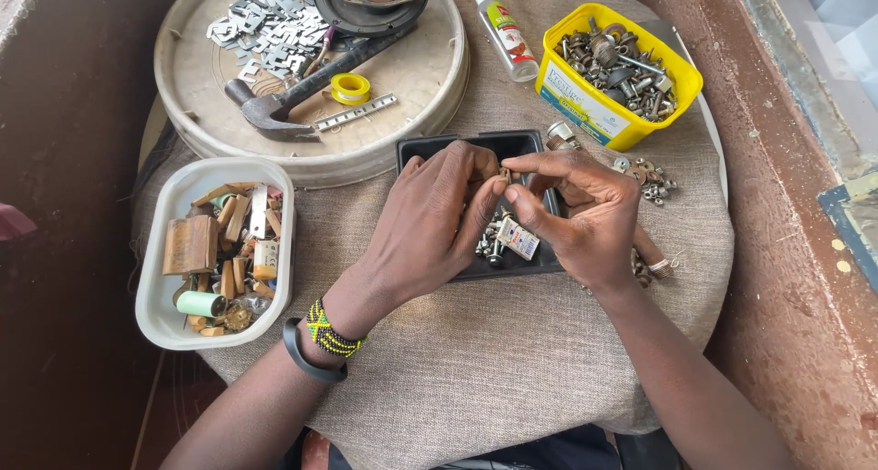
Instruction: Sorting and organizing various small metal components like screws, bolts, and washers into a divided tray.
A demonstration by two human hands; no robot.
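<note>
Hands meet above a black rectangular tray (430, 145) on a cloth-covered table (512, 360). A small brass-coloured part (504, 174) is pinched between the fingertips of the left hand (430, 223) and the thumb and forefinger of the right hand (585, 214); both grips are closed on it, and it lies between the two hands, equally near to each, its long axis too small to tell. Below it in the tray lie screws and a small white label-bearing component (519, 239). Behind, right: a yellow tub (585, 113) of metal hardware with a white and blue label on its side. Beside it lies a clear bottle (505, 31) with a white cap and a green and red label. Left: a white tub (165, 296) of wooden and plastic pieces. Behind it, a round tray (402, 113) carries a hammer (293, 100) and a yellow tape roll (349, 88).
</note>
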